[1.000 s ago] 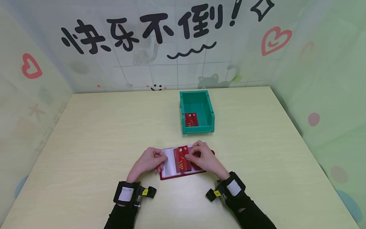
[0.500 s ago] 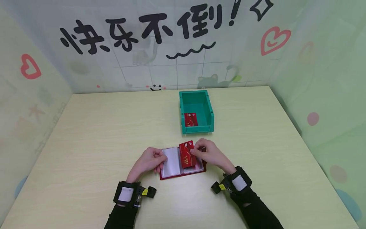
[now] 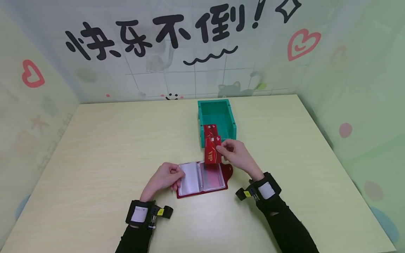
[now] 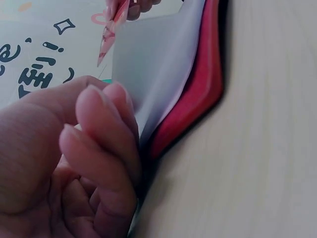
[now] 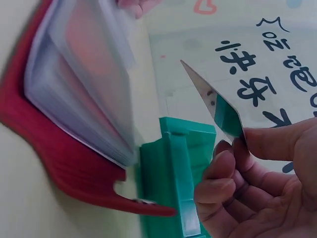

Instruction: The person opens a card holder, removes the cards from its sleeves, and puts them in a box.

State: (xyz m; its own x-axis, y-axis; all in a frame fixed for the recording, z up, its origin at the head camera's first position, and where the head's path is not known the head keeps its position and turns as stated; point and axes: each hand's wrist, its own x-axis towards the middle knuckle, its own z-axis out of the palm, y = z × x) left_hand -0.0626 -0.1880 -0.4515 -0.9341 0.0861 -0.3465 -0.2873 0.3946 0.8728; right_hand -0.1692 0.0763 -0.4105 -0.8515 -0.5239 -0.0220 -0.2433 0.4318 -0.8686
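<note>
My right hand (image 3: 238, 155) pinches a red VIP card (image 3: 212, 151) by its right edge, between thumb and fingers. The card is raised between the open card holder (image 3: 190, 180) and the teal bin (image 3: 225, 117), overlapping the bin's near wall in the head view. Edge-on, the same card (image 5: 218, 106) shows a shiny back in the right wrist view. My left hand (image 3: 166, 176) holds the card holder's left edge, thumb on the clear sleeve and fingers curled. The holder lies flat with a red cover and clear sleeves; its right-hand sleeve looks pinkish. Another red card (image 3: 210, 130) lies in the bin.
The pale wooden table (image 3: 126, 140) spreads around the holder. Printed backdrop walls (image 3: 126, 80) stand along its back and sides. The cover's strap end (image 5: 148, 207) sticks out to the holder's right.
My right hand has drawn the VIP card up off the holder's right sleeve and carried it away toward the bin. The left hand and holder stay in place.
</note>
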